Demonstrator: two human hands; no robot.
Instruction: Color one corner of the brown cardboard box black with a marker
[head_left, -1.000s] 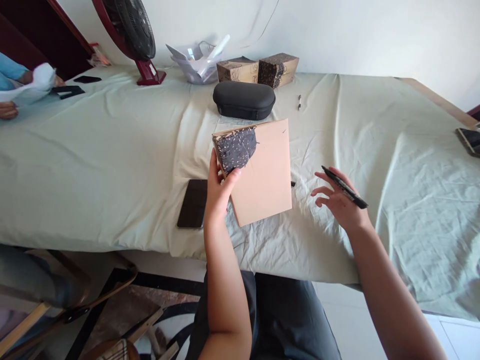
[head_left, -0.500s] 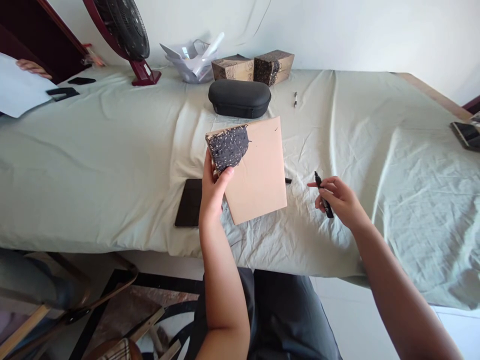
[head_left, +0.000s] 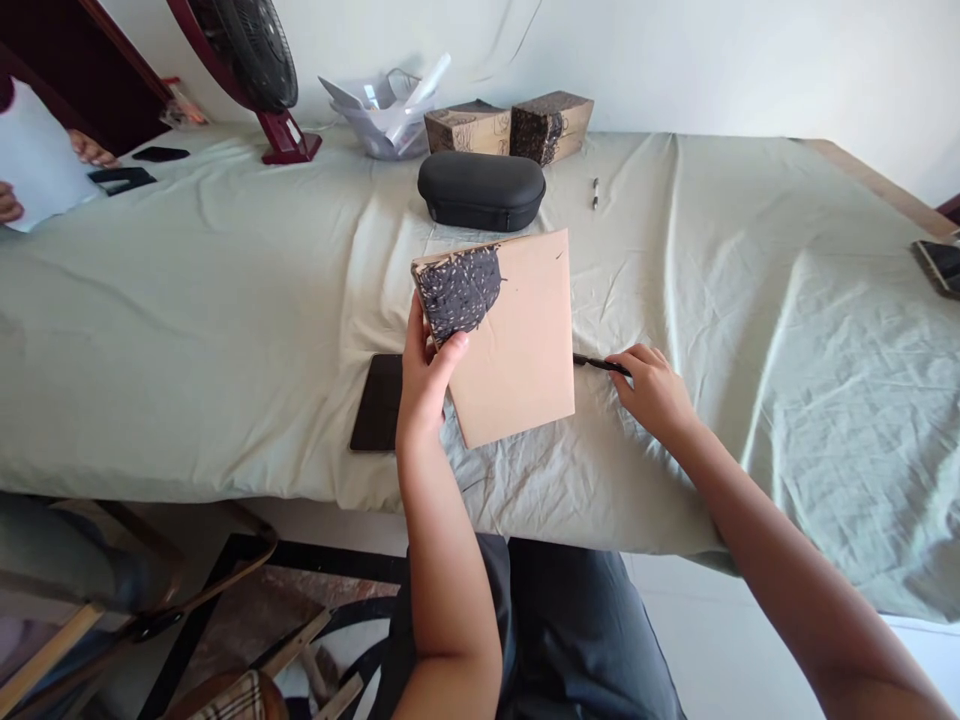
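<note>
My left hand point(head_left: 424, 378) grips the left edge of a tan cardboard box point(head_left: 510, 345), holding it tilted above the cloth-covered table point(head_left: 225, 290). One corner of the box bears a black scribbled patch point(head_left: 459, 290). My right hand point(head_left: 651, 390) rests low on the cloth to the right of the box, fingers closed around a black marker point(head_left: 600, 364) that points toward the box's right edge.
A black phone point(head_left: 379, 402) lies under my left hand. Behind the box sit a black oval case point(head_left: 481, 190), two patterned boxes point(head_left: 510, 128), a small pen point(head_left: 595, 192), a bag of papers point(head_left: 382, 110) and a red fan point(head_left: 255, 70). Another person's hands hold paper point(head_left: 34, 180) at far left.
My right hand has turned the marker around, lowered to the cloth and moved left toward the box. The box has stayed almost still. The other person's paper has shifted.
</note>
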